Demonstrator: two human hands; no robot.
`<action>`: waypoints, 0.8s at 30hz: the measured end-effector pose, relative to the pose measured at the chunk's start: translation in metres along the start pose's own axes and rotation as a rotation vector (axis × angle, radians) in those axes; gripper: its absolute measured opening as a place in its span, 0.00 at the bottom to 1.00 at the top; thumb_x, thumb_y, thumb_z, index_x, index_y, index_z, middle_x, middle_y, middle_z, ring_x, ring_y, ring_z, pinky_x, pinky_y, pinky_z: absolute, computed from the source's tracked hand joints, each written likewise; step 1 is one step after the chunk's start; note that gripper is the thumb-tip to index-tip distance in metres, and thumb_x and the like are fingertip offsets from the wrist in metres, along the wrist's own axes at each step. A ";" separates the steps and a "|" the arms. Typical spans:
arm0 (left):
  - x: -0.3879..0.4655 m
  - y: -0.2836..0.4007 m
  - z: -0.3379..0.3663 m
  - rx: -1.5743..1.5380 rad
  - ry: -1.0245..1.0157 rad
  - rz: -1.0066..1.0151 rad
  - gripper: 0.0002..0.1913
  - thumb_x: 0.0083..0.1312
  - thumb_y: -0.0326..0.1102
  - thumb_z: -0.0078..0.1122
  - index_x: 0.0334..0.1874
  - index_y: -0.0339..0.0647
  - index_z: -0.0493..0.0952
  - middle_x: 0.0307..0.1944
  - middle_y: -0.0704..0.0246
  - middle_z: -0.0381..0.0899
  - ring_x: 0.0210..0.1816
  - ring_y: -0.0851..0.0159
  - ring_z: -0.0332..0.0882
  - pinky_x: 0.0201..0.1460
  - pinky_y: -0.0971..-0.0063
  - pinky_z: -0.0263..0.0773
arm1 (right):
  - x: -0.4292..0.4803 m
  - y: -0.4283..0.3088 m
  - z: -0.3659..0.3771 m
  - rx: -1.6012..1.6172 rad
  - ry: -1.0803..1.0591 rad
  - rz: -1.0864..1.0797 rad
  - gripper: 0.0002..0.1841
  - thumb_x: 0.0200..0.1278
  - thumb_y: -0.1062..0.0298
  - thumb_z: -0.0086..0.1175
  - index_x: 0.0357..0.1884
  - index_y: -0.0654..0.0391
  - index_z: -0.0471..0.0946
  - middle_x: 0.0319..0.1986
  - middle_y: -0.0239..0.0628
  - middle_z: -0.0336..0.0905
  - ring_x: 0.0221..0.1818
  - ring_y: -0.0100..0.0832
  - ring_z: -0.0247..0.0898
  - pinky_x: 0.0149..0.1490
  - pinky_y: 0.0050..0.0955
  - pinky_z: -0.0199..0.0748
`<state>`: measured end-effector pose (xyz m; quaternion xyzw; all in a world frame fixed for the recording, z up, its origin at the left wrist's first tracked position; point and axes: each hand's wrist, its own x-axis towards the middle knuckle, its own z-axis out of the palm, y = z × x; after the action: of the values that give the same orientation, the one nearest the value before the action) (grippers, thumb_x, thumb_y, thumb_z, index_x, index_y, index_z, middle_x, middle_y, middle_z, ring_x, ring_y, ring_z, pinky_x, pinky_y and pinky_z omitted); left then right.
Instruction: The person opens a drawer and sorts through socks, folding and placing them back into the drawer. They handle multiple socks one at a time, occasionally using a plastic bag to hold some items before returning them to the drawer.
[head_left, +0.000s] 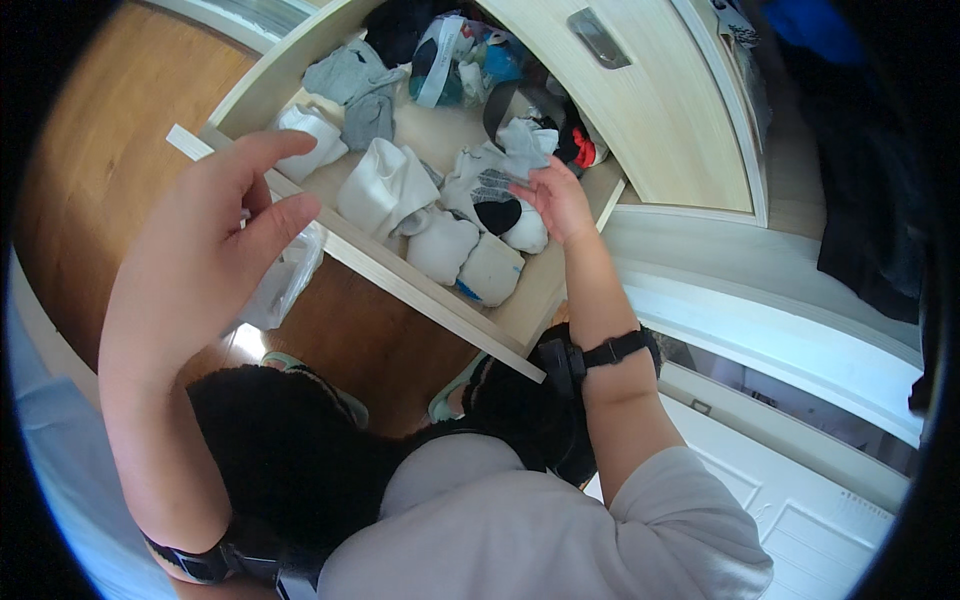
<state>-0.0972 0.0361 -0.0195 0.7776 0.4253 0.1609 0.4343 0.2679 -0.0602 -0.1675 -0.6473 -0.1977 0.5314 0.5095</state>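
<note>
My right hand (559, 199) reaches into an open pale-wood drawer (420, 281), its fingers on a grey-and-white sock (480, 172) with a dark patch. White folded socks (442, 247) lie just below that hand, one with blue marks. To the left is a larger white folded cloth piece (386, 187). My left hand (202, 217) hovers over the drawer's left front corner, thumb and forefinger apart. Beneath its palm a clear plastic bag (289, 281) shows against the drawer front. The other left fingers are mostly hidden, so whether they hold the bag is unclear.
Further back in the drawer lie a grey garment (360, 86), a white bundle (311, 142), a clear package of colourful items (465, 64) and dark and red items (581, 146). A wooden sliding door (660, 97) borders the drawer, with dark hanging clothes (874, 195) beyond.
</note>
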 end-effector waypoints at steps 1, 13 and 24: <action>0.000 -0.001 0.000 0.024 -0.021 -0.006 0.17 0.61 0.30 0.56 0.53 0.41 0.72 0.23 0.72 0.63 0.27 0.73 0.62 0.30 0.80 0.61 | -0.001 -0.001 0.008 0.069 -0.073 -0.026 0.15 0.55 0.74 0.47 0.47 0.61 0.71 0.39 0.37 0.75 0.42 0.31 0.72 0.46 0.27 0.70; -0.001 0.008 0.002 0.002 -0.043 -0.076 0.18 0.59 0.26 0.56 0.54 0.39 0.72 0.22 0.74 0.61 0.25 0.75 0.59 0.28 0.80 0.59 | 0.098 0.016 -0.033 -1.174 0.307 -0.080 0.42 0.52 0.45 0.56 0.63 0.63 0.57 0.54 0.55 0.67 0.58 0.45 0.64 0.59 0.30 0.60; 0.015 0.008 0.009 -0.021 -0.033 -0.028 0.19 0.58 0.25 0.56 0.54 0.39 0.71 0.22 0.75 0.61 0.25 0.76 0.59 0.28 0.81 0.58 | 0.090 -0.011 -0.068 -1.707 0.840 -0.241 0.24 0.46 0.56 0.60 0.47 0.53 0.74 0.41 0.48 0.77 0.46 0.45 0.72 0.51 0.37 0.69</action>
<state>-0.0787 0.0411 -0.0205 0.7696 0.4271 0.1463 0.4515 0.3633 -0.0145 -0.2070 -0.9133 -0.3847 -0.1230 -0.0534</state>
